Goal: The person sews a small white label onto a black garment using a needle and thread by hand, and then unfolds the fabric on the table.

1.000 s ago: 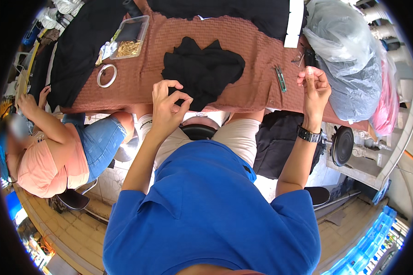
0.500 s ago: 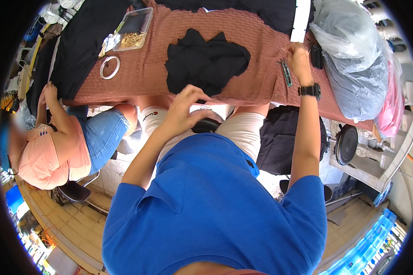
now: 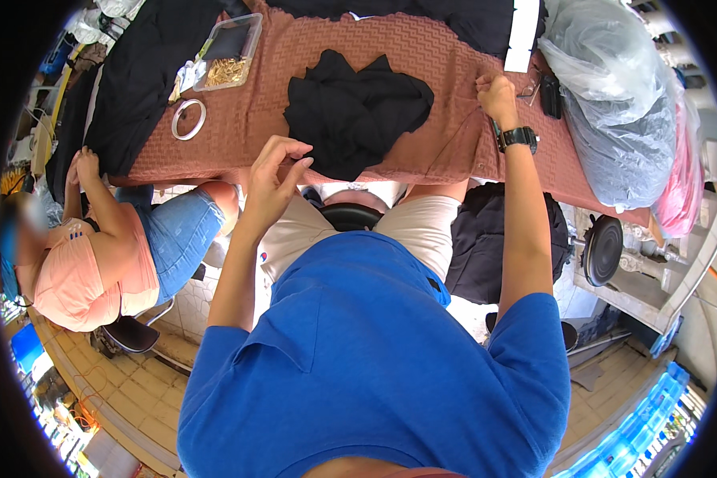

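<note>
A crumpled piece of black cloth (image 3: 357,111) lies near the front edge of the covered table. My left hand (image 3: 276,171) is at its lower left edge, palm half turned, with thumb and forefinger stretched towards the cloth and a small gap between their tips. I see nothing held there. Further right, my right hand (image 3: 498,97) is closed above the table cover, fingers curled and tips together. Whether something thin is pinched in them is too small to tell. A dark watch (image 3: 518,139) is on that wrist.
A clear plastic box (image 3: 229,68) of gold-coloured pieces and a white ring (image 3: 189,119) are at left. Large stuffed plastic bags (image 3: 613,103) crowd the right end, beside a black object (image 3: 550,96). A seated person (image 3: 95,263) handles black fabric (image 3: 147,80) at left.
My left hand has moved left, its thumb and forefinger drawing nearer each other. My right hand has shifted left and slightly down; the teal thread snips there are now out of sight.
</note>
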The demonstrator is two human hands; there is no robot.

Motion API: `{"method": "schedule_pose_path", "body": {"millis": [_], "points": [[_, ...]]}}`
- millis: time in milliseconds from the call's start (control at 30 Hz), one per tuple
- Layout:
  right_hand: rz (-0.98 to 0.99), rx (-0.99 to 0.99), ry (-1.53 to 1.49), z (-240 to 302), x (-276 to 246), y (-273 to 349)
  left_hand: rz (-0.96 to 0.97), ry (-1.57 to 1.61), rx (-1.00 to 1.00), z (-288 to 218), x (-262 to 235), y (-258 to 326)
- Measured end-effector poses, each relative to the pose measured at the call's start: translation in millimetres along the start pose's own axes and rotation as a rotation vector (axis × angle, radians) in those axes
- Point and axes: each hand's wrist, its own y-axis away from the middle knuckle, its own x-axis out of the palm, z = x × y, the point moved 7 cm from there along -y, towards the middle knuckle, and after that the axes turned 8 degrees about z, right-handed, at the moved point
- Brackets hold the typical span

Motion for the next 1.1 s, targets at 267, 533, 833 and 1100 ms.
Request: {"method": "schedule_pose_path", "body": {"millis": [267,533,833,1100], "points": [[-0.100,0.115,-0.113,0.8,-2.4,9.3,0.007,-0.003,0.033,5.4,4.4,-1.4],[-0.240,0.070,-0.171,-1.9,-6.0,8.5,0.009,-0.019,0.048,1.9,5.2,-7.5],[0.066,-0.434,-0.271,200.2,4.7,97.5,-0.315,-0.277,0.111,22.4,-41.6,-54.5],[0.319,-0.537,-0.351,217.3,8.4,117.4,0.192,-0.062,-0.082,34.8,-48.0,-91.1]]}}
